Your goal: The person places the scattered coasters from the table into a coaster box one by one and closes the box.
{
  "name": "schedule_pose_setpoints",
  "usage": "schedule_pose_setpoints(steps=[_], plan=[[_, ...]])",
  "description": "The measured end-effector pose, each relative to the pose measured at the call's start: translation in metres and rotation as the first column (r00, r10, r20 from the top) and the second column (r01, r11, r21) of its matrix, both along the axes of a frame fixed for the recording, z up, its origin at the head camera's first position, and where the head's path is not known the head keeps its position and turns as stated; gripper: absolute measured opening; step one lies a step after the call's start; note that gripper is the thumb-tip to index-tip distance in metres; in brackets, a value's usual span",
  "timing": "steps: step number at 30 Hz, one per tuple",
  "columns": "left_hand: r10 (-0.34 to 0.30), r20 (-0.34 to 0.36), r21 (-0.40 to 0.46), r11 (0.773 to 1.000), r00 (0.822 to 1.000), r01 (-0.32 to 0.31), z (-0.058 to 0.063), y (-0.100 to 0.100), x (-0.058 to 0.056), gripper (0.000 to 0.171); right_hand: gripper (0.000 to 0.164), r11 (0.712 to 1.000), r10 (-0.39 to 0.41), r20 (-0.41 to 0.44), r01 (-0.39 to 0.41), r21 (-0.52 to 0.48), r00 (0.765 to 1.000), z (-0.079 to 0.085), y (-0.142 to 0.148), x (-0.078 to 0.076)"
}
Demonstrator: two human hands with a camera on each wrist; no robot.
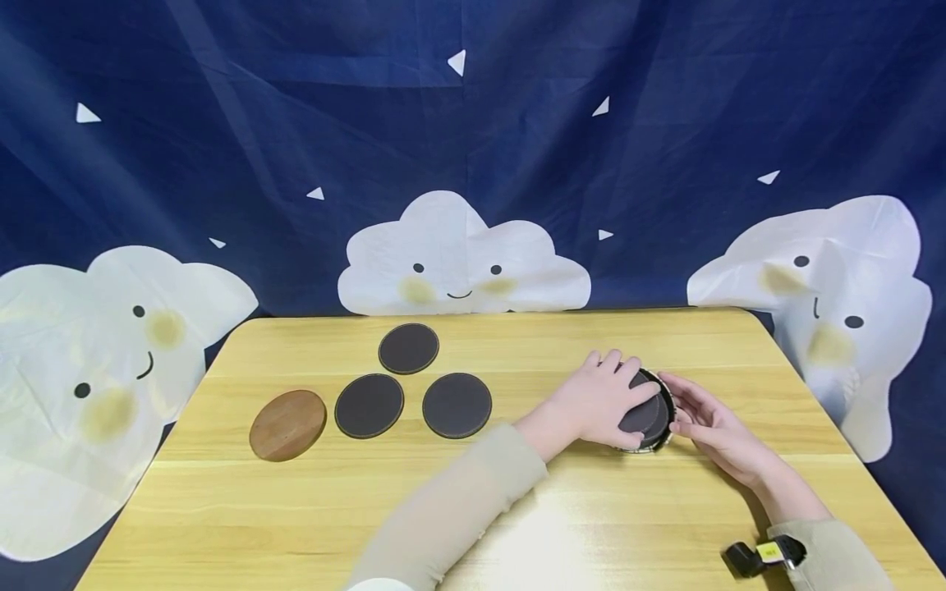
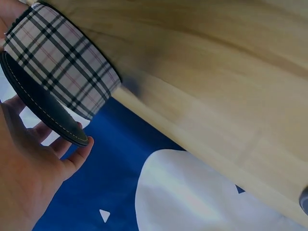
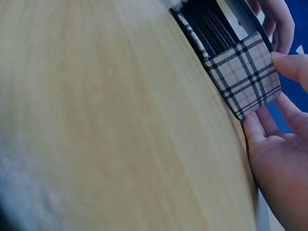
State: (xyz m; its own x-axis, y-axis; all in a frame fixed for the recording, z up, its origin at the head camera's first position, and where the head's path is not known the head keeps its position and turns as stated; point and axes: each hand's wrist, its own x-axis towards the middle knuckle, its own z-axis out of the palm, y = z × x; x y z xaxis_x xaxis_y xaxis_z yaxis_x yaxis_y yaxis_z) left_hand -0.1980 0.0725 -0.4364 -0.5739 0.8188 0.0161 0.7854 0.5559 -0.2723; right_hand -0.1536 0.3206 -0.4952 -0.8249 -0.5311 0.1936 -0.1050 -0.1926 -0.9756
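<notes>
Near the table's right side stands a round plaid coaster holder (image 3: pixel 248 74) with dark trim. Through a gap in its wall, a stack of dark coasters (image 3: pixel 211 31) shows inside. My left hand (image 1: pixel 587 402) grips a round black coaster (image 2: pixel 43 103) with pale edge stitching, its thumb and fingers spread around the rim. That coaster is tilted at the holder's open top. From the right, my right hand (image 1: pixel 720 427) holds the holder's side wall, thumb on the plaid face and fingers lower down.
Three black round coasters lie on the table (image 1: pixel 443 509) to the left: a back one (image 1: pixel 409 348), a left one (image 1: pixel 369 405) and a right one (image 1: pixel 456 405). Beside them is a brown wooden disc (image 1: pixel 288 424). A blue cloud-print curtain (image 1: pixel 296 148) hangs behind.
</notes>
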Motion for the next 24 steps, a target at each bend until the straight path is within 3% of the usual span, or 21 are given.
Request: schedule_pose_setpoints(steps=[24], plan=[[0.017,0.03,-0.064,0.998,0.999,-0.015,-0.001,0.022,0.005,0.075,0.069,1.0,0.002,0.004,-0.002,0.019,1.0,0.0,0.001,0.0]])
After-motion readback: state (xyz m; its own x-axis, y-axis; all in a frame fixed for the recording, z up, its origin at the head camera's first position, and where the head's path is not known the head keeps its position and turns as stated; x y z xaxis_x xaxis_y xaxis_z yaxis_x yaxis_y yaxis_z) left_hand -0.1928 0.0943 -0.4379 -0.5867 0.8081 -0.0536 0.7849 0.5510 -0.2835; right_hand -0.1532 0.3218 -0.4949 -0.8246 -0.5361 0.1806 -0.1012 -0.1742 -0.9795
